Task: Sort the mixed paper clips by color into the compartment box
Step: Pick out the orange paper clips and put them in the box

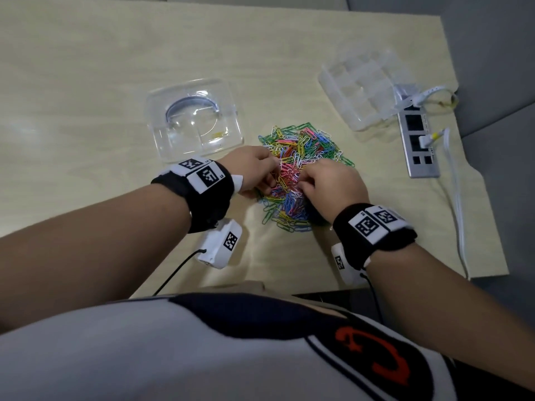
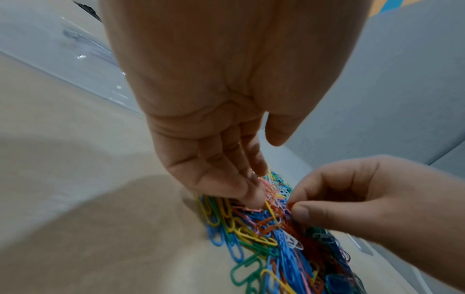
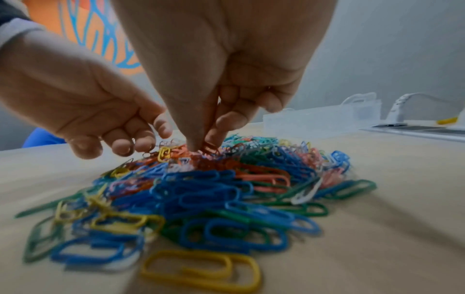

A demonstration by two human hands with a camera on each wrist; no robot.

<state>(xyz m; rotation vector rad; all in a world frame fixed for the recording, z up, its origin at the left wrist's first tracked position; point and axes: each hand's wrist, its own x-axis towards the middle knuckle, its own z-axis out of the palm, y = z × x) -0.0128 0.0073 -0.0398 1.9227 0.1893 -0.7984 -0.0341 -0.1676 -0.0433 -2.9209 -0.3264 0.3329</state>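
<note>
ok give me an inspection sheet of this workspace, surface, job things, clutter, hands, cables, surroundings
surface: pale wood table.
job's things: mixed paper clips heaped mid-table; compartment box far right, no clips visible inside.
clutter: clear square container left of the heap; silver hub by the box.
grippers: left hand has fingers loosely extended onto the clips; right hand pinches red clips.
cables: white cable from the hub; black wrist leads.
surroundings: grey floor.

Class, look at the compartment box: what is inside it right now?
No clips show inside the compartment box; its visible cells look empty, though blur hides detail. The clips all lie in one pile on the table.
</note>
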